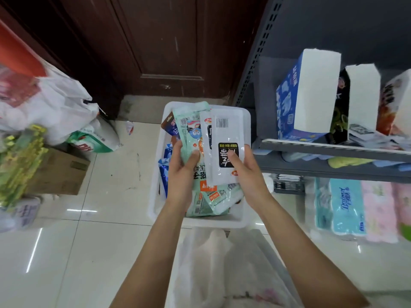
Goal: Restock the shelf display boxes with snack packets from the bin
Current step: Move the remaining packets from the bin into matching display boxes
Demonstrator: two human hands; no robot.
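The white bin [155, 174] stands on the tiled floor [100, 218], its right rim close against the foot of the grey shelf unit [333, 152], which keeps the carry from bin to shelf short. Both hands work above the bin. The left hand [181, 172] holds a mint-green packet [189, 130], fingers curled behind it and the thumb pressed on its face, so that the packet stands upright and its printed side faces the wearer. The right hand [246, 172] holds white packets [223, 147] in the same way: the thumb presses on the black label and the fingers wrap round the right edge. At least two white packets overlap here; the exact count cannot be told. Holding one kind in each hand appears to serve sorting, so that each kind can go to its own box. More mint-green packets [213, 196] lie loose against the bin's near wall, and blue packets [164, 165] lie along its left wall, so the bin is far from emptied. The display boxes stand on the shelf to the right: a blue display box [287, 103] nearest the shelf's left end, then a dark display box [340, 116] and a red display box [387, 103], each with its white flap raised, which leaves the tops open for loading. Which box takes which packet cannot be read from this view.
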